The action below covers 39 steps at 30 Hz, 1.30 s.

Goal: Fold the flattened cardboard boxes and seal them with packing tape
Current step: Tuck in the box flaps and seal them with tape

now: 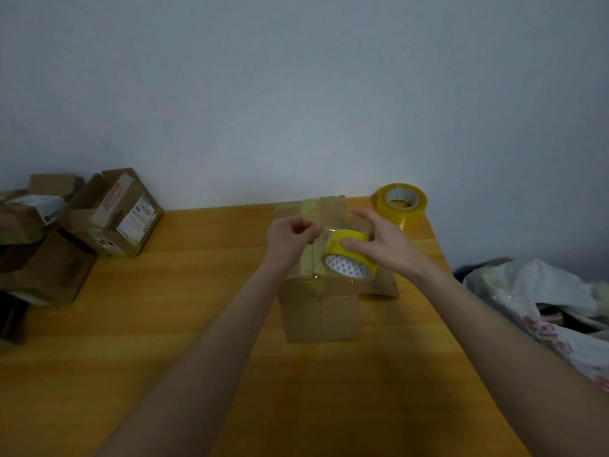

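A folded brown cardboard box stands in the middle of the wooden table, with strips of tape running along its top seam. Above the box, my right hand grips a yellow roll of packing tape, tilted so its white patterned core faces me. My left hand pinches the loose clear end of the tape, pulled a short way off the roll to the left.
A second, larger roll of yellow tape lies flat at the table's far right corner. Several used cardboard boxes are piled at the far left. A crumpled plastic bag lies off the table's right edge. A bare wall rises behind.
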Motion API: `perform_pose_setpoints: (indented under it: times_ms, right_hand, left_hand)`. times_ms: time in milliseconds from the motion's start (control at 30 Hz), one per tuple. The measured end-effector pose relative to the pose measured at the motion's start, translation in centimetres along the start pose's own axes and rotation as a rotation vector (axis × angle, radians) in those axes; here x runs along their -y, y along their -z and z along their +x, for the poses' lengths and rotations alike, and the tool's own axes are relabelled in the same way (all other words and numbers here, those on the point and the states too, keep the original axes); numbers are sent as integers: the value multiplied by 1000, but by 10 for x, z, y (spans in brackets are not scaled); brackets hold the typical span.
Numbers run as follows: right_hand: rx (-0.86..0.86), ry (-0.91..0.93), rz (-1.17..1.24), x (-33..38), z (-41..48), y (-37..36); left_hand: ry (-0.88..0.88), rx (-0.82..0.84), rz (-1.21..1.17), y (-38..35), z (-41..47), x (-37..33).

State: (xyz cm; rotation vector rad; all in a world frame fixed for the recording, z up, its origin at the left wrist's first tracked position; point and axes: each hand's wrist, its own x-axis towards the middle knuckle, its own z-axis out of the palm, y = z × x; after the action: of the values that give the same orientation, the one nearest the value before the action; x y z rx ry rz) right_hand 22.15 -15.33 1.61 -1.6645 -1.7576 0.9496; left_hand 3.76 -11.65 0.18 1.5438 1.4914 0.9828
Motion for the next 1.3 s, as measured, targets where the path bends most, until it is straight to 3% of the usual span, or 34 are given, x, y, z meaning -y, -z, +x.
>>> perform_pose_setpoints:
  times_ms: [167,367,533,600,733,800,900,967,1133,1300]
  right_hand:
    - [274,53,213,-9,-20,10]
    - [129,108,-43,-24,-25,7]
    - [253,72,-22,-37,-36,17]
    - [230,72,-53,-37,-36,16]
    - [68,33,-496,-38,-40,16]
    - [72,2,-529,-46,-43,21]
    - [155,-26,-470,-56,-45,20]
    - [120,-44,-474,-57,-43,17]
    - [-33,-73,-770,-44,-35,2]
    - [-17,-121,-849,-44,-15,-15]
  left_hand:
    - [112,9,-140,17,-22,9]
    - [145,-123,-127,37,-43,28]
    - [200,-155,-129,51,-57,52]
    - [183,-166,-95,46,-62,54]
    - [213,-272,-39,50,-65,67]
    - [225,-302,-63,56,-64,72]
    - [216,-271,-91,56,-63,76]
    - [215,-264,-99,52,-61,78]
    - [224,-291,-60,47,-55,94]
    - [300,-306,-9,38,-42,115]
